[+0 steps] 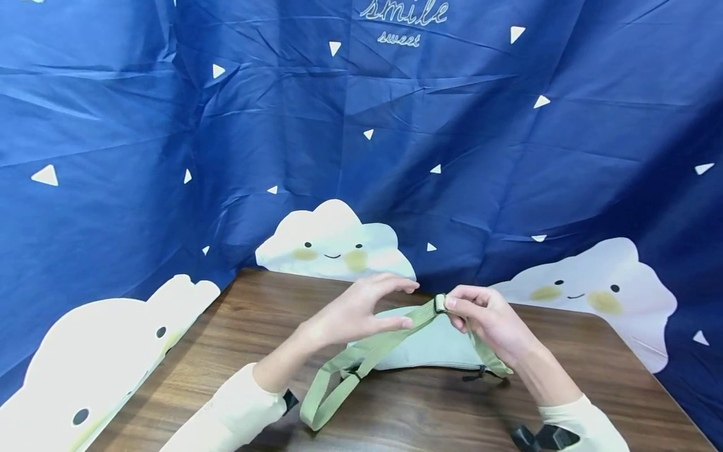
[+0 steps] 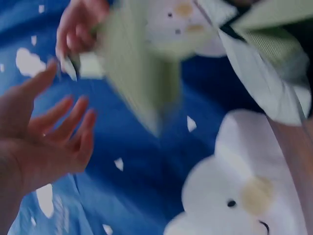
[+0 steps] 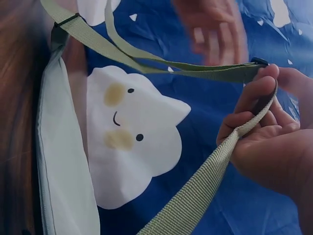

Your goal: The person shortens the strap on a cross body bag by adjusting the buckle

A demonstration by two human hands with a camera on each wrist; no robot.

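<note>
A pale green-grey zippered bag (image 1: pixel 429 348) lies on the table, its light green webbing strap (image 1: pixel 390 339) raised above it. My right hand (image 1: pixel 494 320) pinches the strap beside a dark slide buckle (image 1: pixel 439 304); in the right wrist view the webbing also runs across the fingers of this hand (image 3: pixel 264 112). My left hand (image 1: pixel 353 311) is held by the strap with thumb and fingers spread. In the left wrist view this hand (image 2: pixel 54 132) holds nothing, and the strap (image 2: pixel 142 68) is blurred. A second slider (image 1: pixel 351 375) sits on the lower strap loop.
The brown wood-grain table (image 1: pixel 226 376) carries the bag. Behind it hangs a blue curtain (image 1: pixel 452 125) printed with white clouds and triangles. A dark zipper pull (image 1: pixel 480 372) hangs at the bag's front right. Black wrist straps (image 1: pixel 556 436) circle the sleeves.
</note>
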